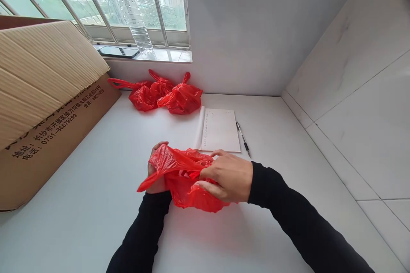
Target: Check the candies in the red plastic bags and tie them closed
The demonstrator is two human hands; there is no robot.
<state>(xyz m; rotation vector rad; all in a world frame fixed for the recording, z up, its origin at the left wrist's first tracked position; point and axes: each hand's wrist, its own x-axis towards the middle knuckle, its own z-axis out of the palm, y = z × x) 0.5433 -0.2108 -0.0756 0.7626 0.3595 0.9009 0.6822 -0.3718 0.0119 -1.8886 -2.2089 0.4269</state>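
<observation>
Between my hands, above the white table, is a crumpled red plastic bag [188, 192]. My left hand [156, 170] grips the bag's left side, its fingers partly covered by the thin plastic. From the right, my right hand [226, 175] has its fingers curled on the bag's right side near the opening. What the bag contains is hidden by its folds. One handle loop of the bag sticks out to the lower left.
Several knotted red bags [181, 98] lie by the wall. An open notebook [221, 130] and a pen [243, 138] lie beyond my hands. A cardboard box [64, 123] stands left. On the windowsill are a water bottle [136, 21] and a dark flat device [118, 52].
</observation>
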